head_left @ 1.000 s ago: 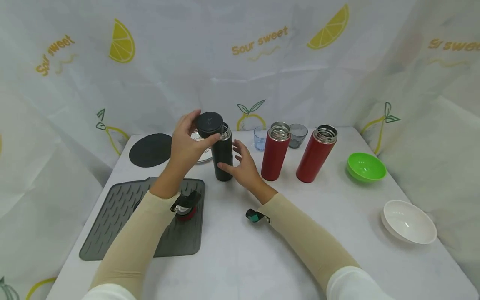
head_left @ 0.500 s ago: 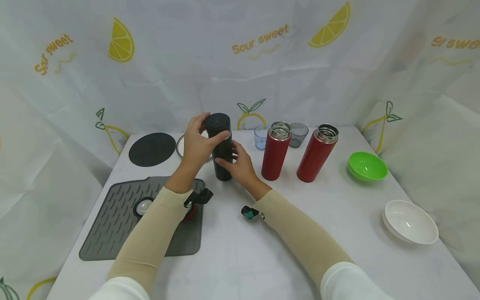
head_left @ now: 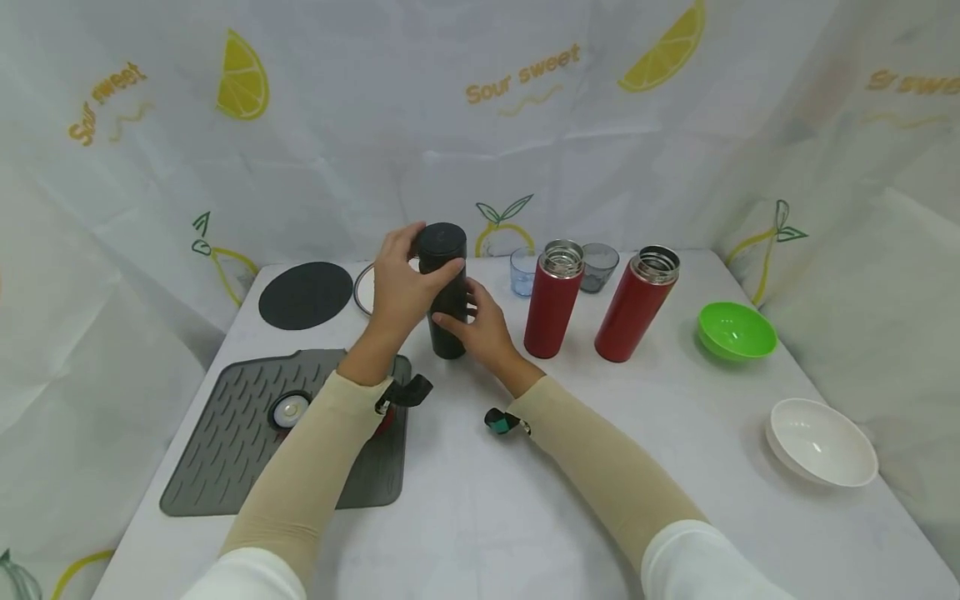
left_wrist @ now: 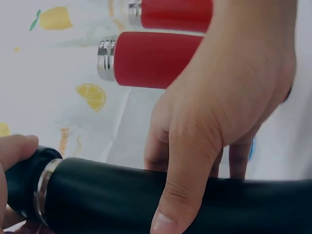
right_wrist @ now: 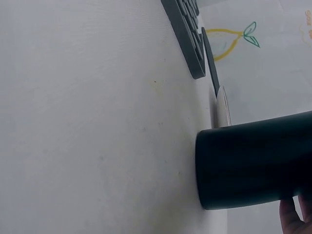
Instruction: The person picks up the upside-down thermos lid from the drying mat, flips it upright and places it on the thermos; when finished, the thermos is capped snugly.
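Observation:
A black insulated bottle (head_left: 448, 337) stands upright on the table, left of two red ones. My right hand (head_left: 489, 332) grips its body from the right, thumb in front. At the top, my left hand (head_left: 405, 287) holds the black lid (head_left: 442, 239) between thumb and fingers. In the left wrist view the lid (left_wrist: 19, 183) sits over the bottle's mouth, with a thin steel ring (left_wrist: 45, 190) showing below it. The right wrist view has the bottle's base (right_wrist: 248, 168) and fingertips of the right hand (right_wrist: 291, 219); the rest of that hand is out of frame.
Two lidless red bottles (head_left: 552, 308) (head_left: 633, 312) stand to the right, with glasses (head_left: 597, 268) behind. Farther right are a green bowl (head_left: 737, 332) and white bowl (head_left: 821, 442). On the left lie a black disc (head_left: 306, 296) and grey mat (head_left: 217, 450) bearing a round lid (head_left: 290, 410).
My left hand has brought the black lid rightward from beside the bottle's mouth to on top of it. The right hand keeps its grip on the bottle.

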A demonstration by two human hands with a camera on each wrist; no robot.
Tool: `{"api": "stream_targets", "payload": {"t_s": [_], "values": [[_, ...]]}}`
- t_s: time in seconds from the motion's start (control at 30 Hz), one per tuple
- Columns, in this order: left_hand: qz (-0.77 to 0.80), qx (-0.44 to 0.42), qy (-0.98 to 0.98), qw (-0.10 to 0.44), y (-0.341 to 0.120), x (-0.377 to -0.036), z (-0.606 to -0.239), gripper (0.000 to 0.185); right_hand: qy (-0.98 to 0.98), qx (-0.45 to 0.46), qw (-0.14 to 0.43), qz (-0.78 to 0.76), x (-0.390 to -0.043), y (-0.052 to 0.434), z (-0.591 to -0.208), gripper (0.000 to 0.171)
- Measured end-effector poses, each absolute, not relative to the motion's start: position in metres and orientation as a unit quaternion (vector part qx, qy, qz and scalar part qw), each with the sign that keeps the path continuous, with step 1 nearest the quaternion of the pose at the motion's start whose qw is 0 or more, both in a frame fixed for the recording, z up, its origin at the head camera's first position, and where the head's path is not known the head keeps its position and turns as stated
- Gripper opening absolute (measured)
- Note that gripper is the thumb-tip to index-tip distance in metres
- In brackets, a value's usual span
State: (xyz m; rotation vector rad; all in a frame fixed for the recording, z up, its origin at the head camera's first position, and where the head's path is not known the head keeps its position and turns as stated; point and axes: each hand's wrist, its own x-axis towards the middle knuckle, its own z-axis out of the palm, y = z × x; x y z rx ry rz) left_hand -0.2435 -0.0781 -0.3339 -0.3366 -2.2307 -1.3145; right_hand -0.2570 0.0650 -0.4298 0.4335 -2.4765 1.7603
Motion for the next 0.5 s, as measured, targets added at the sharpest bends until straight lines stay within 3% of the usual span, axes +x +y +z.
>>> {"api": "stream_targets", "payload": {"t_s": [0.5], "values": [[-0.489, -0.123, -0.824, 0.26, -0.0844, -0.2473, -0.3355, 0.077, -0.811, 0.142, 0.042, 0.565, -0.2605, 0.0648, -0.4306, 0.084]]}}
